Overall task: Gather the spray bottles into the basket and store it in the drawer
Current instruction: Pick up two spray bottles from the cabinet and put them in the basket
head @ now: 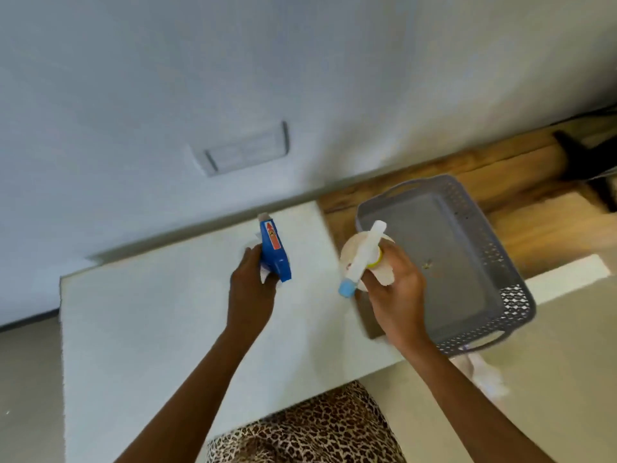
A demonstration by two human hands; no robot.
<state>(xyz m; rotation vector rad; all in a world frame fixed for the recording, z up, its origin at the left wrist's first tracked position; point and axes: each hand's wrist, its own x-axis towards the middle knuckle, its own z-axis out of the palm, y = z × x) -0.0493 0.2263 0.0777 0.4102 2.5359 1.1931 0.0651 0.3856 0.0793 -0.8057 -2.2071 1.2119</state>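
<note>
My left hand grips a spray bottle with a blue trigger head over the white counter. My right hand holds a second spray bottle with a white trigger head and light blue nozzle, just left of the grey perforated basket. The basket has nothing in it and rests at the counter's right end, partly over the open wooden drawer.
A white wall with a socket plate rises behind the counter. A dark object lies at the drawer's far right. Beige floor shows at left and lower right, where a white object lies below the basket.
</note>
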